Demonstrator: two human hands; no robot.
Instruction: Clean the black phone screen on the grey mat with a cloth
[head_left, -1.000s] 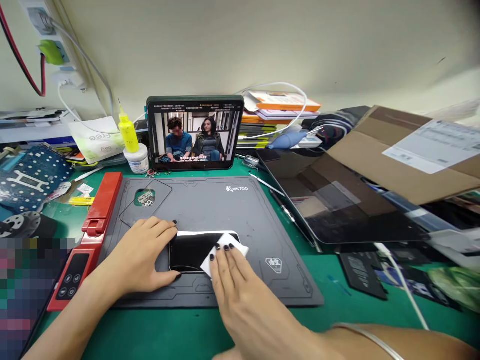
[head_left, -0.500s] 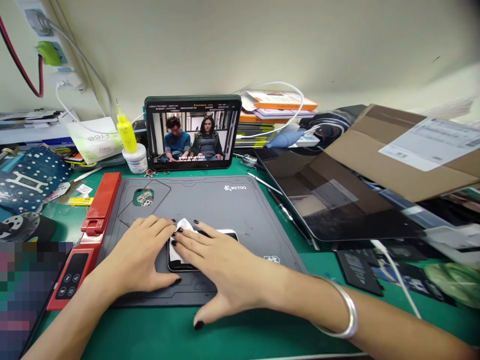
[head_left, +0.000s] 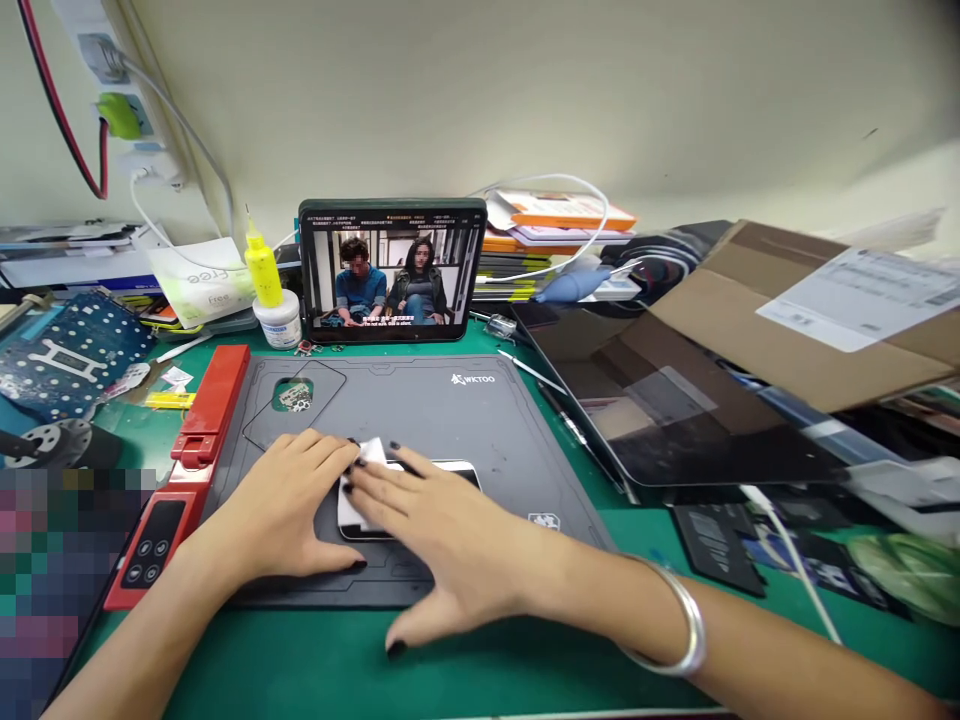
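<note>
A smartphone (head_left: 442, 466) with a pale rim and dark face lies flat on the grey work mat (head_left: 420, 400). On its left part is a crumpled white wipe (head_left: 373, 452). My right hand (head_left: 442, 520) reaches across the phone, its outstretched fingers pressing the wipe flat against it, thumb spread away over the mat's front edge. To the phone's left, my left hand (head_left: 296, 500) rests on the mat with fingers extended. Its fingertips meet the wipe and the phone's left edge, and its thumb points along the near side. My right fingers hide much of the phone.
A tablet (head_left: 394, 270) playing a video stands behind the mat. A red folding device (head_left: 199, 430) borders it on the left, with a thin black frame (head_left: 330, 400) on the mat. At right lie a large dark screen panel (head_left: 675, 400) and cardboard (head_left: 810, 290). A yellow bottle (head_left: 262, 270) stands on a white jar.
The view has shifted slightly, so the surroundings sit a little further right. Both hands keep nearly the same pose on the phone and wipe.
</note>
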